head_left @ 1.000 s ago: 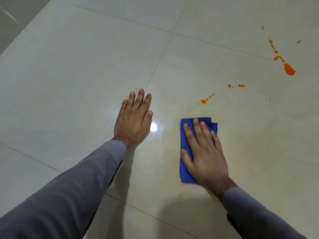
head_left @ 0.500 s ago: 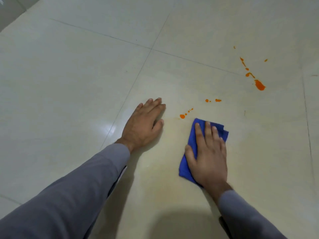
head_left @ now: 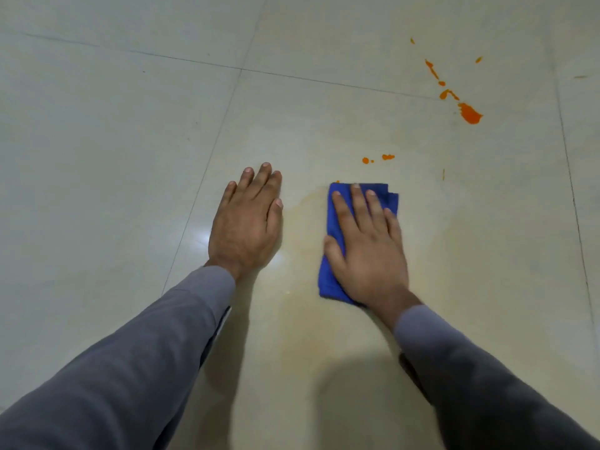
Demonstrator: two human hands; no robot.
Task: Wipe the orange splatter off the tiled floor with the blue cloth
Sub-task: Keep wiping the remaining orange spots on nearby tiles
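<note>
Pressing flat with fingers spread, the right hand (head_left: 367, 248) pins the folded blue cloth (head_left: 329, 277) to the tiled floor (head_left: 97, 157), left hand (head_left: 246, 222) lying flat at 9 o'clock, orange splatter (head_left: 469, 113) remaining toward 1 o'clock.

Left hand (head_left: 246, 222) flat, palm down, fingers straight and close together, thumb tucked alongside. Right hand (head_left: 367, 248) flat, palm down, fingers straight and slightly spread, thumb out to left, pressing on what lies beneath. Hands side by side, apart. Both forearms in grey long sleeves (head_left: 139, 368) reach forward from lower corners, wrists bare.
</note>
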